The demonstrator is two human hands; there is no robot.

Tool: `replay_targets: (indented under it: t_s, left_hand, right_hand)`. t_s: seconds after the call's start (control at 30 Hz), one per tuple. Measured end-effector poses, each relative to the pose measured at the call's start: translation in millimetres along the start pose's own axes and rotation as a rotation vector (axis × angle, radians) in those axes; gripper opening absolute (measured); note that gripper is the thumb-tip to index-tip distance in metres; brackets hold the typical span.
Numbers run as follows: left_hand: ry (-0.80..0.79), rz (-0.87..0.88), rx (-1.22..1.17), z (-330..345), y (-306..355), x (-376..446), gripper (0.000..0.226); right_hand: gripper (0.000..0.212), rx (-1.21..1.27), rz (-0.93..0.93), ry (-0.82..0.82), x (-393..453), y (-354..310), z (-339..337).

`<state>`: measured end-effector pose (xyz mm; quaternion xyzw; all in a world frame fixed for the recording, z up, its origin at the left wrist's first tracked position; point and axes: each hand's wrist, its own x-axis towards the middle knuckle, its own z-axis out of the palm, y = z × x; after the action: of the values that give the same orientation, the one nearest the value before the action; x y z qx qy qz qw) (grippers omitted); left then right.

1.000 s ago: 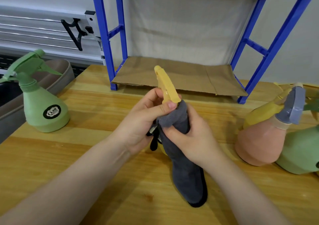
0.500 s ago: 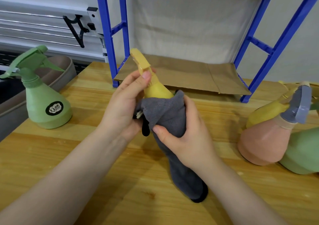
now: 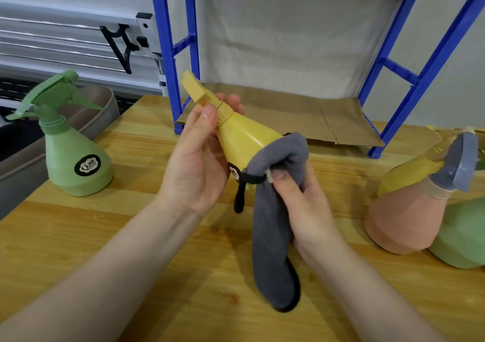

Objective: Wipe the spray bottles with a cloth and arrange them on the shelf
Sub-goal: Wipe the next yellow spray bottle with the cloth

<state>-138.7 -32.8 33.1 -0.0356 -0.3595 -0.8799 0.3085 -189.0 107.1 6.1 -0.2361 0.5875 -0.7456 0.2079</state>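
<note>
The left hand (image 3: 195, 158) gripped the yellow spray bottle (image 3: 244, 142) around its neck, holding it tilted above the desk (image 3: 105, 236), nozzle toward the far left. The right hand (image 3: 301, 205) pinched the grey cloth (image 3: 273, 223) against the bottle's wide lower body, the rest of the cloth hanging down toward the desk. To wipe well, the left hand would best turn the bottle by its neck while the cloth stayed pressed on, covering the base and label too. The blue shelf (image 3: 341, 121) stood just beyond, no bottle on its bottom board.
</note>
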Motion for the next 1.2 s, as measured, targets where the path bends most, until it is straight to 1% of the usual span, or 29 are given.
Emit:
replay_targets:
  t_s: [0.1, 0.17, 0.23, 0.3, 0.37, 0.43, 0.53, 0.6, 0.73, 0.8, 0.87, 0.9, 1.0, 1.07, 1.13, 1.2]
  left_hand:
    - [-0.031, 0.033, 0.033, -1.6, 0.3, 0.3, 0.019]
    - [-0.054, 0.051, 0.061, -3.8, 1.9, 1.8, 0.018]
    - [-0.062, 0.052, 0.098, -6.9, 3.9, 3.7, 0.019]
    - [-0.071, 0.035, 0.145, -10.0, 5.7, 5.8, 0.021]
    - [-0.092, 0.015, 0.190, -13.1, 6.1, 8.1, 0.022]
    - [-0.107, 0.006, 0.245, -16.0, 4.5, 10.0, 0.019]
    - [-0.125, 0.016, 0.356, -18.0, -0.6, 11.2, 0.014]
    - [-0.126, 0.026, 0.400, -18.8, -4.0, 10.6, 0.013]
    - [-0.085, 0.040, 0.386, -20.6, -5.3, 10.3, 0.013]
    - [-0.071, 0.041, 0.343, -20.5, -4.1, 11.2, 0.013]
    - [-0.058, 0.040, 0.285, -20.2, -3.5, 11.8, 0.015]
    - [-0.059, 0.046, 0.268, -19.9, -3.6, 11.4, 0.017]
    - [-0.089, 0.072, 0.290, -18.9, -6.2, 8.4, 0.017]
    - [-0.112, 0.081, 0.301, -18.0, -7.2, 6.4, 0.018]
    - [-0.125, 0.086, 0.292, -17.6, -5.6, 6.1, 0.021]
    - [-0.127, 0.088, 0.298, -17.9, -4.0, 6.7, 0.025]
  right_hand:
    - [0.030, 0.208, 0.228, -0.044, -1.4, -5.8, 1.0]
    - [0.028, 0.250, 0.320, -0.106, -1.1, -9.3, -1.8]
    - [0.023, 0.225, 0.383, -0.182, 0.7, -12.9, -6.6]
    - [0.023, 0.169, 0.416, -0.245, 3.2, -17.2, -12.9]
    - [0.025, 0.113, 0.449, -0.251, 5.9, -22.1, -17.9]
    - [0.029, 0.065, 0.477, -0.214, 8.8, -23.2, -21.7]
    - [0.023, -0.055, 0.455, -0.096, 11.8, -14.1, -23.1]
    - [0.023, -0.124, 0.414, -0.012, 11.6, -5.1, -19.9]
    - [0.016, -0.278, 0.203, 0.102, 7.1, 6.0, -7.1]
    - [0.015, -0.297, 0.111, 0.133, 5.9, 7.5, -2.5]
    - [0.013, -0.227, 0.078, 0.139, 4.7, 8.4, -0.1]
    - [0.012, -0.169, 0.094, 0.130, 3.9, 8.8, 1.0]
    - [0.013, 0.039, 0.218, 0.106, 2.7, 9.0, 3.6]
    - [0.023, 0.174, 0.318, 0.089, 3.3, 4.9, 1.9]
    - [0.032, 0.244, 0.395, 0.012, 3.4, -2.0, -1.8]
    - [0.037, 0.239, 0.446, -0.087, 3.5, -8.3, -5.3]
